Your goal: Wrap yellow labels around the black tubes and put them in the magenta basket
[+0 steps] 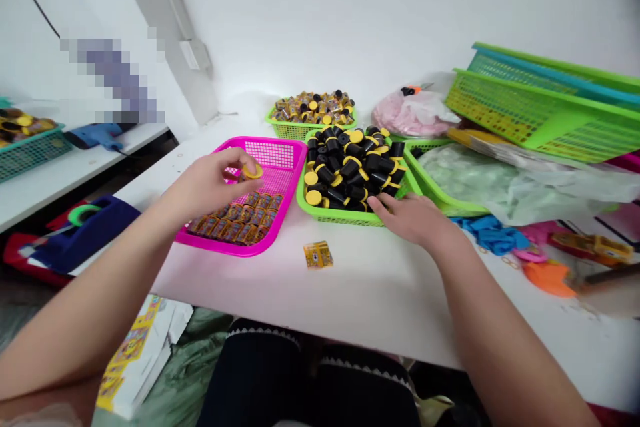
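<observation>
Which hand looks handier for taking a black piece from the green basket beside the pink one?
Likely the right hand: its fingers lie at that green basket's near edge, by the black pieces. The left hand is over the pink basket, holding a yellow item.

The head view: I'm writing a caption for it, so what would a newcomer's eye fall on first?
Probably the bright pink basket left of centre, with small labelled pieces in rows at its near end and the left hand above, holding a round yellow piece. Next, just right of it, the heap of black, yellow-capped containers in a green basket, with the right hand at its near edge.
</observation>
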`<act>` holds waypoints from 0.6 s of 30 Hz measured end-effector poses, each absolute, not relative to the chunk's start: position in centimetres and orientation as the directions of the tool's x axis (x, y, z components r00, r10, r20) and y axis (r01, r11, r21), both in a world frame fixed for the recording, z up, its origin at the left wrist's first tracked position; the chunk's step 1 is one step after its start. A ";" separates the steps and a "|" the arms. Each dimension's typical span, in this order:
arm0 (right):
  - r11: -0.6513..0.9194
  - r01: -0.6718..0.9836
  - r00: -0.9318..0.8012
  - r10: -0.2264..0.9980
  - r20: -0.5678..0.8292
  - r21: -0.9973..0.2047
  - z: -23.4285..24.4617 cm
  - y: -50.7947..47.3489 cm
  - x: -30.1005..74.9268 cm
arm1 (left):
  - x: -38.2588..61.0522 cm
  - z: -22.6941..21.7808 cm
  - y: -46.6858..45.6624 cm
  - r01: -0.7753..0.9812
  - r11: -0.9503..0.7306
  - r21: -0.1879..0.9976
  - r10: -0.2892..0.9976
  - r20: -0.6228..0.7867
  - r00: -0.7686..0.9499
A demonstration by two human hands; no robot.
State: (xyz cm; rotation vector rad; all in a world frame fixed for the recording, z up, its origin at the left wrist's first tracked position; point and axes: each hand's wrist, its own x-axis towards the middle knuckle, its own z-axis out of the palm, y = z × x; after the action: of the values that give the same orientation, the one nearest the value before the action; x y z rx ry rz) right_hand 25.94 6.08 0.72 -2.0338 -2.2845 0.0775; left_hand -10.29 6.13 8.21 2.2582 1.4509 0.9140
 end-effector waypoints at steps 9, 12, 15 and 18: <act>0.306 0.945 -0.297 0.951 0.088 -0.114 0.3 7.3 27.4 | -12.6 4.7 15.9 0.977 -0.144 0.156 0.974 -0.151 0.168; 0.234 0.966 -0.230 0.972 0.046 -0.111 0.8 7.4 27.0 | -13.2 3.6 16.2 0.987 -0.127 0.101 0.966 -0.213 0.146; 0.090 0.986 -0.086 0.996 0.033 -0.138 1.0 6.9 26.2 | -13.8 3.7 16.0 0.986 -0.145 0.087 0.951 -0.262 0.163; -0.010 0.962 0.062 0.982 0.180 -0.273 0.7 6.1 25.8 | -13.6 5.1 14.7 0.982 -0.171 0.076 0.959 -0.216 0.184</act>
State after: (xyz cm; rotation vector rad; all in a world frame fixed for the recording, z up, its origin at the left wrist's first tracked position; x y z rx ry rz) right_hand 25.83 6.07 0.73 -2.0257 -1.9519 0.0869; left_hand -13.64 14.74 5.11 2.2566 1.8816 -0.1742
